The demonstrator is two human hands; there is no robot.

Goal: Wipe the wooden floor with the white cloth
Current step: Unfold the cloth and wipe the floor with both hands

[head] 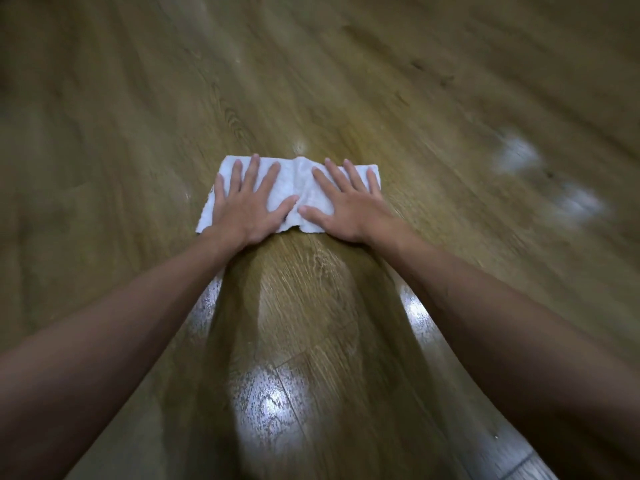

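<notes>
On wooden floor (311, 81): glossy planks, white cloth (294, 183) spread flat.

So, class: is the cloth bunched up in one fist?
No, the cloth lies spread on the floor, with the left hand and right hand pressed flat on it, fingers straight.

A white cloth (298, 188) lay spread flat on the wooden floor (138, 98). The left hand (247, 206) pressed on its left half and the right hand (346, 206) on its right half, fingers straight and splayed, thumbs nearly meeting at a crease in the middle. Nearer the person, the boards shone with glossy reflections (270, 403). Pale blurred patches (519, 155) showed to the right.
</notes>
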